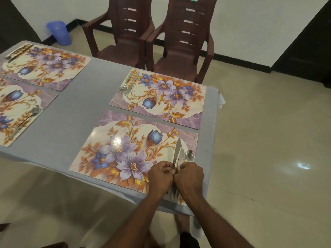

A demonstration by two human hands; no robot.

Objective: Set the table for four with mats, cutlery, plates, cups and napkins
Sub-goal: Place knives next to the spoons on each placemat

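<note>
Grey cloth-covered table [75, 111] has four glossy floral placemats down already, two brown plastic chairs [152, 33] behind it. On the nearest floral placemat [116, 154] both hands meet at the right edge: left hand [160, 178] and right hand [189, 178] have fingers curled, pinching the handles of a steel knife [176, 151], second blade and steel spoon [189, 155] lying side by side.

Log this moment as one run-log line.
step: cutlery | left hand: grip on steel knife | right hand: grip on cutlery handles | on: nearest floral placemat | plates, cups, napkins: absent
</note>
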